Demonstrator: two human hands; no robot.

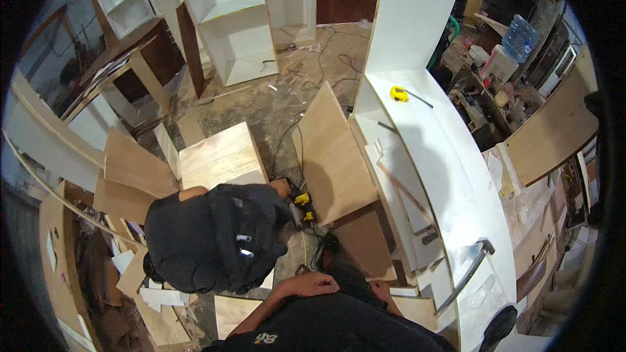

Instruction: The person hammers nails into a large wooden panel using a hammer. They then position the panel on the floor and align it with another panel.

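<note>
My left hand lies back up on my dark-clothed leg, its fingers loosely laid out, and nothing shows in it. On the other side of that leg, my right hand is partly covered by my black shirt, and its fingers hardly show. Just left of me crouches a co-worker in black. One hand of that person is at a yellow and black power tool. Beyond them lies a pale wooden panel box. A plywood sheet leans against a long white cabinet.
A yellow tape measure and a black clamp-like bar rest on the white cabinet. Cables snake over the dirty floor. White shelving stands at the back; board offcuts lie lower left. A water bottle stands far right.
</note>
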